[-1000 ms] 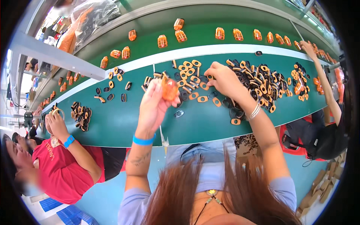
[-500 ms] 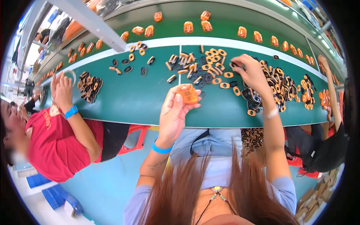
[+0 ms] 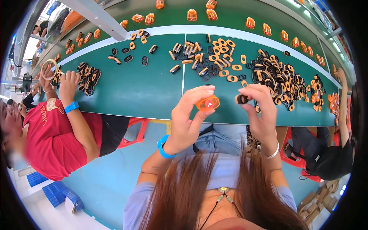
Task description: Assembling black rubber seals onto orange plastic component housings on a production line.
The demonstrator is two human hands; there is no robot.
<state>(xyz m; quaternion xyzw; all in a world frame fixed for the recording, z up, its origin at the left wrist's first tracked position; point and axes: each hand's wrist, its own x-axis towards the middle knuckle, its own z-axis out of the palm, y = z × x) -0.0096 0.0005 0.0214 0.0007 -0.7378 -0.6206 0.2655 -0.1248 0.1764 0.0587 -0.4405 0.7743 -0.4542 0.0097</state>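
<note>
My right hand [image 3: 260, 111] has come off the pile and now pinches a small black ring [image 3: 242, 99] beside the orange shell [image 3: 207, 103], which my left hand [image 3: 188, 122] fingers grip above the green counter [image 3: 134, 88] edge. The two parts look ready to be joined.

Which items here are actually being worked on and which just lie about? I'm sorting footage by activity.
In hand:
orange housing, held by left hand
small black ring, held by right hand

Lying about:
loose ring pile
finished orange pieces
co-worker's pile
</note>
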